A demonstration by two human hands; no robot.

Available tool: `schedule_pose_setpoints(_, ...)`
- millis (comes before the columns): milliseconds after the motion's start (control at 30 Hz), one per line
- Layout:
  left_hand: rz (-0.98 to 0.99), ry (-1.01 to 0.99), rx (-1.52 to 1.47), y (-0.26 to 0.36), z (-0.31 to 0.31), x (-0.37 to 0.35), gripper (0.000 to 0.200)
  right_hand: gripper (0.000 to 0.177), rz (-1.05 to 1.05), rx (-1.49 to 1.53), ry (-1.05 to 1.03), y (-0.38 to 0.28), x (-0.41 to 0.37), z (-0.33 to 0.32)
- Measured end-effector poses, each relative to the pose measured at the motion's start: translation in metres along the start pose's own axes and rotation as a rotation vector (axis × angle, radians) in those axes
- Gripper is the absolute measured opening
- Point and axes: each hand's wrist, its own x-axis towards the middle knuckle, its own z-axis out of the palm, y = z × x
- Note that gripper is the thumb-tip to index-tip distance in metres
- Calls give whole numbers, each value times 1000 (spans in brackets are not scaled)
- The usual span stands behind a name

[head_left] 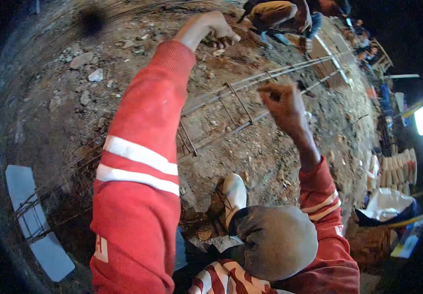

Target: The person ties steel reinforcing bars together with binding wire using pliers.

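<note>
A rebar cage (241,130) of long bars and square stirrups lies across the ground before me. My left hand (214,30) reaches far out on a stretched arm, above the dirt beyond the cage. Its fingers are curled in; what they hold, if anything, is hidden. Over the right part of the cage is my right hand (286,109), overlapping the bars in this view. Its fingers are bent round toward the thumb in a loose closed shape, and I cannot tell what is in them.
Rocky dirt (138,63) surrounds the cage. A crouching person (280,17) is at the far end, near a brown board (331,63). White panels (40,223) lie at the left under thin bars. Stacked sacks (398,169) and a white sheet (385,205) are at the right.
</note>
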Motion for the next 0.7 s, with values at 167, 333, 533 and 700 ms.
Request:
schedule_pose_setpoints(167, -181, -136, -143, -103, 47, 8, 39, 21, -70, 95, 65, 8, 12, 54)
schedule_pose_setpoints(333, -248, -117, 487, -99, 84, -34, 38, 14, -165, 107, 38, 28, 1, 57)
schedule_pose_setpoints(533, -510, -124, -408, -90, 96, -54, 36, 13, -416, 105, 179, 46, 20, 105)
schedule_pose_setpoints(700, -538, -82, -504, -81, 106, -38, 33, 12, -381, 158, 165, 47, 24, 111)
